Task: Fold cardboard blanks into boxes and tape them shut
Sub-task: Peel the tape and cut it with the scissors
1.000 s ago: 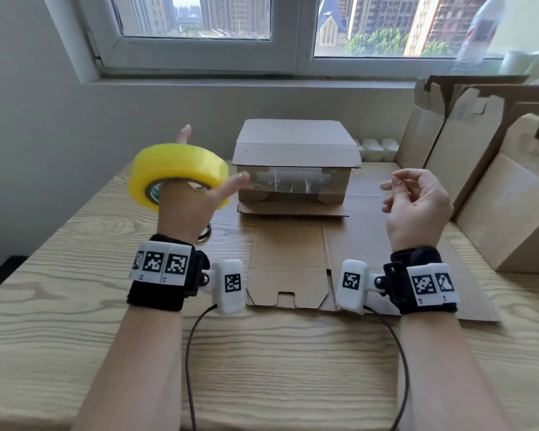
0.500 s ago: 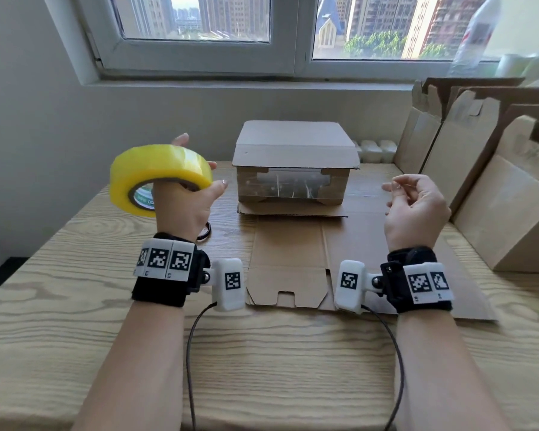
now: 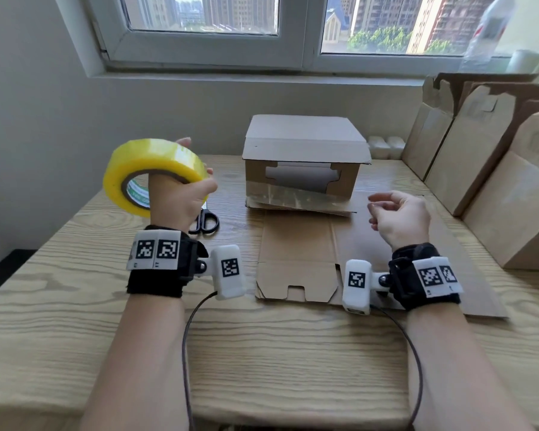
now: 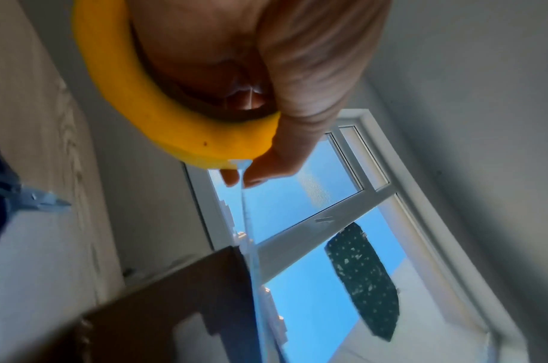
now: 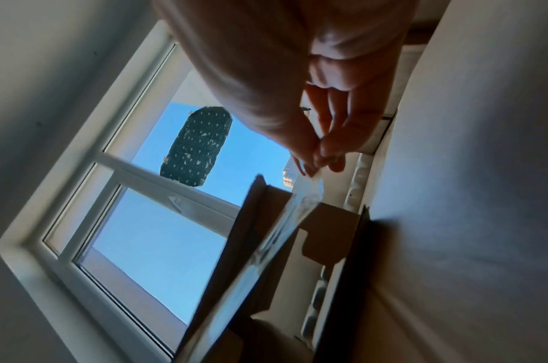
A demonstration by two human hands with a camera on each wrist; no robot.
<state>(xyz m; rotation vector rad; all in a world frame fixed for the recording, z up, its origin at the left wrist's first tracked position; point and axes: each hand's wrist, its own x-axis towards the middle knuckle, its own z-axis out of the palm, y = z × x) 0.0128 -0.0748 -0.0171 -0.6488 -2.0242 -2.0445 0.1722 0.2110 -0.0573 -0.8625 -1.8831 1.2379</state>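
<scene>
My left hand grips a yellow tape roll held up over the table's left side, with the thumb on the rim. A clear tape strip runs from the roll to my right hand, which pinches its free end. The strip hangs slanted in front of a folded cardboard box with a cut-out front. Below it a flat cardboard blank lies on the wooden table.
Black-handled scissors lie just under my left hand. Several folded blanks lean along the right edge of the table. Behind the box are a wall and a window sill.
My left hand has carried the roll to the left, pulling the strip out longer. The strip now sits lower and slanted across the box front. My right hand has dropped slightly.
</scene>
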